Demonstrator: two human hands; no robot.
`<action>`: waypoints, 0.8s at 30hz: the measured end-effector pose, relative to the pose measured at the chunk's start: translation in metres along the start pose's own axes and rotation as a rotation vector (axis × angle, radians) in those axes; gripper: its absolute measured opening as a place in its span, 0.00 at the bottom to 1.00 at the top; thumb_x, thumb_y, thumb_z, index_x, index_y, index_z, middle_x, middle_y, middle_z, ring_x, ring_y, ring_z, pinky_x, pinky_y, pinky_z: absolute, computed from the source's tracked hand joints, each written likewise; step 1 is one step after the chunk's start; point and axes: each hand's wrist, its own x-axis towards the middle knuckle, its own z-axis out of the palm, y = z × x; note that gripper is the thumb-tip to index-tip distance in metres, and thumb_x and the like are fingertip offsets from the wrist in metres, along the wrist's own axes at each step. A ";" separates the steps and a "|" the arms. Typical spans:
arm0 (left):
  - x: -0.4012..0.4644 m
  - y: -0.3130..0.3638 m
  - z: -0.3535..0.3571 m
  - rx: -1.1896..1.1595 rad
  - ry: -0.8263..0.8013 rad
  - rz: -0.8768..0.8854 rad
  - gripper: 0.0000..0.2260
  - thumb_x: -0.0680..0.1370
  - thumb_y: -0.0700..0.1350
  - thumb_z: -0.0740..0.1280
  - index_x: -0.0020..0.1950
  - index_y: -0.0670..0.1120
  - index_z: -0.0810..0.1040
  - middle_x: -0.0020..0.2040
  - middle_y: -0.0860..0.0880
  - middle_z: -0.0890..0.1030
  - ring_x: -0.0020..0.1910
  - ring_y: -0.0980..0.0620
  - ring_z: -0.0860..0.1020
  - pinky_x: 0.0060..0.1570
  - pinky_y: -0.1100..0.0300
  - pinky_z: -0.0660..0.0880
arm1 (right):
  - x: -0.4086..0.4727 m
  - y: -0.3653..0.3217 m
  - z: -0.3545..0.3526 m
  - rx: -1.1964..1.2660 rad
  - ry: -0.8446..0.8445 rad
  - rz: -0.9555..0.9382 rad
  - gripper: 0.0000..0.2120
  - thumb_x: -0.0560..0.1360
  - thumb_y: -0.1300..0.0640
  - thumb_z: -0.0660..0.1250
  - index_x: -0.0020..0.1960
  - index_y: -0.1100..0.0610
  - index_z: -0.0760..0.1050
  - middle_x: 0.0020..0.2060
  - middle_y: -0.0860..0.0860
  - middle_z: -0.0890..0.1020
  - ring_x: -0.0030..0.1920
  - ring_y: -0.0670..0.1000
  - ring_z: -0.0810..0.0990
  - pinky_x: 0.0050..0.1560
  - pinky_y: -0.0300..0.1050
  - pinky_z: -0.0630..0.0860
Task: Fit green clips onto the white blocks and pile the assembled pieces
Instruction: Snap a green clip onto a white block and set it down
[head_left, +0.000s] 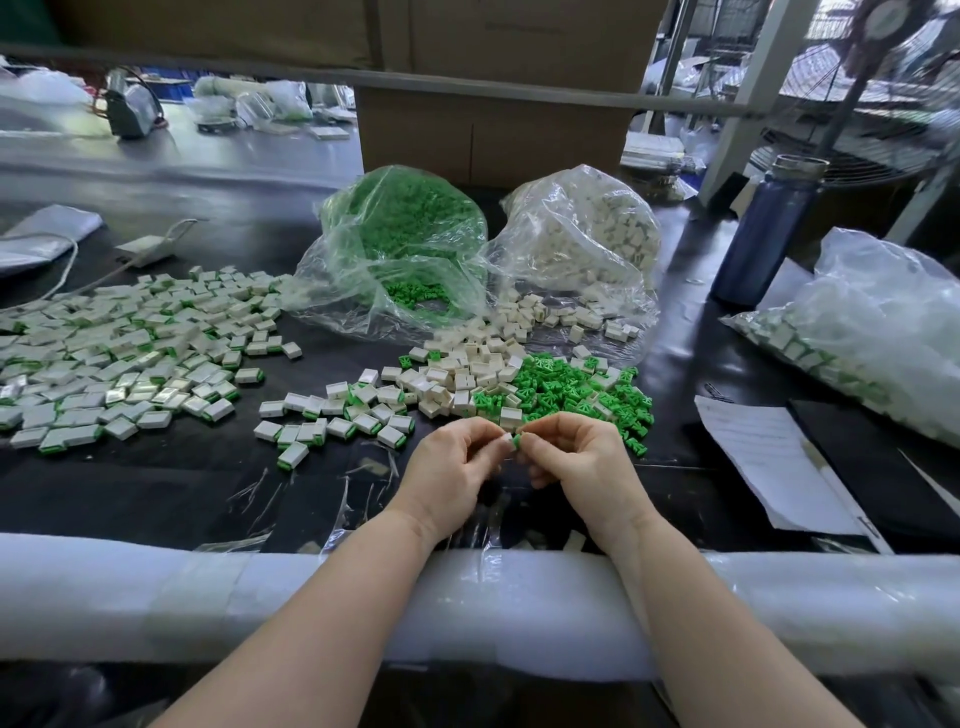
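My left hand (451, 467) pinches a white block (505, 441) at its fingertips, low over the dark table. My right hand (576, 462) pinches a green clip (516, 442) and holds it against the block's end. Just beyond my hands lie loose green clips (576, 387) and loose white blocks (467, 364). Assembled white-and-green pieces (332, 421) sit to the left of my hands, and a large spread of them (124, 353) covers the far left of the table.
An open clear bag of green clips (405, 244) and a bag of white blocks (587, 234) stand behind the loose parts. A blue bottle (763, 234), papers (769, 462) and a bag of pieces (872, 332) are at the right. A foam-wrapped rail (260, 597) runs along the front edge.
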 end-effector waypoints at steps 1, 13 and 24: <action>0.000 0.001 0.000 -0.018 -0.004 -0.011 0.03 0.77 0.42 0.66 0.46 0.47 0.79 0.43 0.46 0.82 0.44 0.47 0.80 0.51 0.54 0.77 | 0.000 0.000 0.000 0.005 0.004 -0.001 0.03 0.73 0.67 0.68 0.40 0.62 0.78 0.28 0.52 0.80 0.27 0.45 0.76 0.29 0.36 0.75; -0.002 0.003 -0.002 0.019 -0.049 -0.035 0.07 0.76 0.42 0.67 0.48 0.40 0.82 0.37 0.51 0.80 0.36 0.58 0.75 0.44 0.63 0.73 | 0.000 -0.001 0.002 -0.180 0.000 0.010 0.10 0.73 0.65 0.68 0.34 0.57 0.76 0.25 0.52 0.76 0.23 0.42 0.71 0.26 0.34 0.72; -0.002 0.002 -0.002 0.114 -0.065 -0.010 0.07 0.77 0.42 0.66 0.49 0.42 0.82 0.43 0.47 0.82 0.44 0.50 0.79 0.50 0.56 0.75 | -0.001 -0.001 0.002 -0.223 -0.030 -0.010 0.10 0.72 0.64 0.69 0.33 0.56 0.76 0.24 0.50 0.76 0.26 0.45 0.72 0.29 0.37 0.72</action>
